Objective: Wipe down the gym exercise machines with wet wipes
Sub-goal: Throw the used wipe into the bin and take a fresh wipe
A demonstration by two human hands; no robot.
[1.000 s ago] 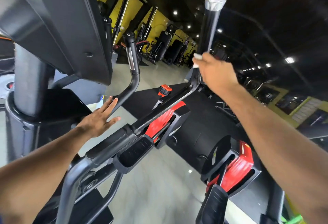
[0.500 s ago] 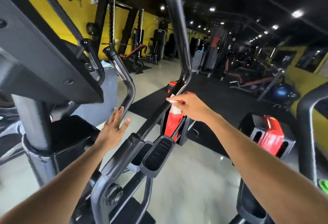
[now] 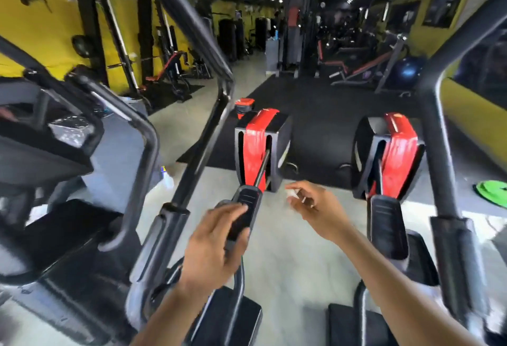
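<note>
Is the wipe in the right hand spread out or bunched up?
Bunched: the right hand pinches a small white wipe; blur hides more.

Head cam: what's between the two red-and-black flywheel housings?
Nothing stands between the left red-and-black housing and the right one: only black floor mat and grey floor, in the head view.

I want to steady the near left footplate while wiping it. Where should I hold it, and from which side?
Judging by its shape, grip the left footplate across its narrow width near the close end, coming from above. It is a long, slim pedal on a rod running away to the red housing, and the left hand already hovers there.
</note>
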